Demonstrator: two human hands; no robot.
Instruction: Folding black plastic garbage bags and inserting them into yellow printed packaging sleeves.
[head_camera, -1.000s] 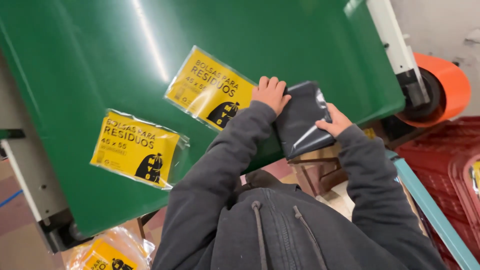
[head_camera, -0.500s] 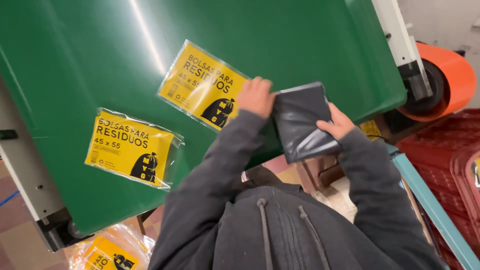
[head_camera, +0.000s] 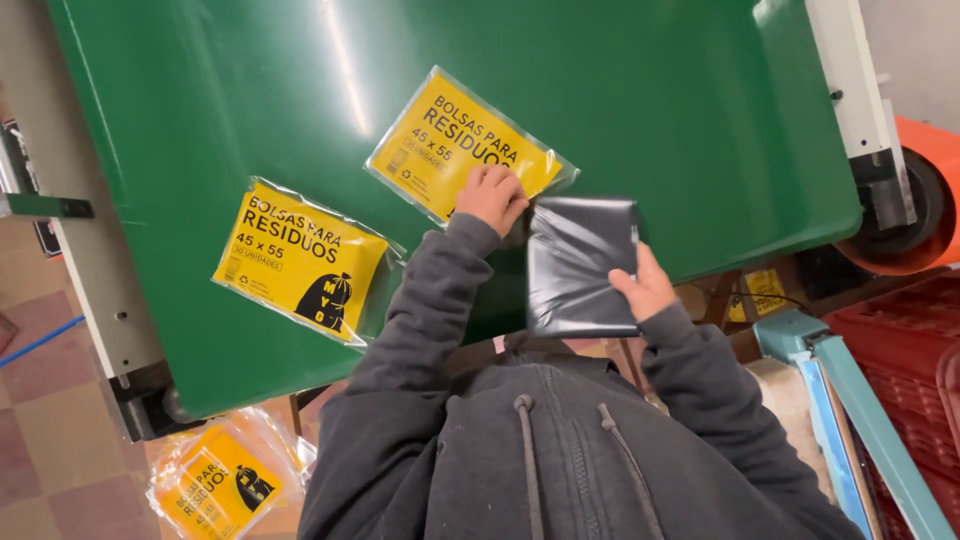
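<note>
Folded black bags (head_camera: 580, 265) now lower, right hand (head_camera: 643, 290) seemingly gripping.

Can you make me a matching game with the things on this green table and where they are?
Things:
1. folded black bag
2. left hand
3. second yellow packet
4. stack of yellow packets

Places:
A. below the table's edge, by the floor
B. lying alone on the green belt
C. held by the right hand
D. resting on a yellow packet

Pairs: 1-C, 2-D, 3-B, 4-A
</note>
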